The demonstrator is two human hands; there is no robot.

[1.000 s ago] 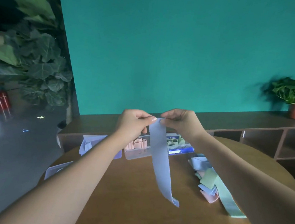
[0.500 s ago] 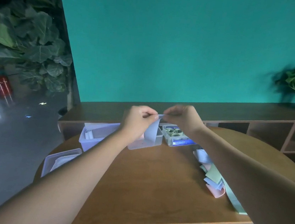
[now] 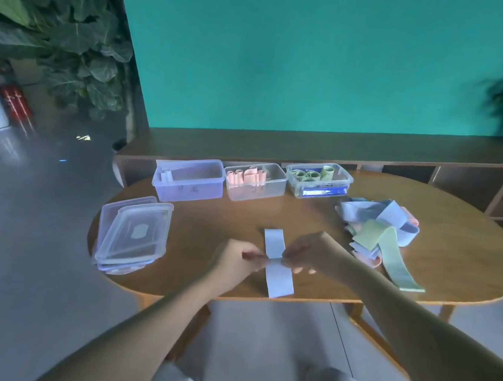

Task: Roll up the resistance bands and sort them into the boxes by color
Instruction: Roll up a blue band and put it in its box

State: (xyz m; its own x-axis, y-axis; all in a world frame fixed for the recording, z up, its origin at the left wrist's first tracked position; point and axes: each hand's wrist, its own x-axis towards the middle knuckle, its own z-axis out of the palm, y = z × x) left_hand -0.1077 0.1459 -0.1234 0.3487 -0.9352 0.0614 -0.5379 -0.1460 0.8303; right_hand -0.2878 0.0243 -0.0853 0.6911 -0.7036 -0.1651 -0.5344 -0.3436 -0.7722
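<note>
From the head view, the left hand [image 3: 236,264] and right hand [image 3: 315,255] each pinch the middle of a flat pale blue resistance band [image 3: 278,261] lying over the near edge of the oval wooden counter [image 3: 446,246]. Behind stand three clear plastic boxes [image 3: 254,184]; a pile of loose bands [image 3: 378,231] lies right.

No readable text. Faint dark marks on front wall of the purple box [image 3: 188,181], illegible. Blue label in the green-band box [image 3: 319,179] has print, too blurred to read.
</note>
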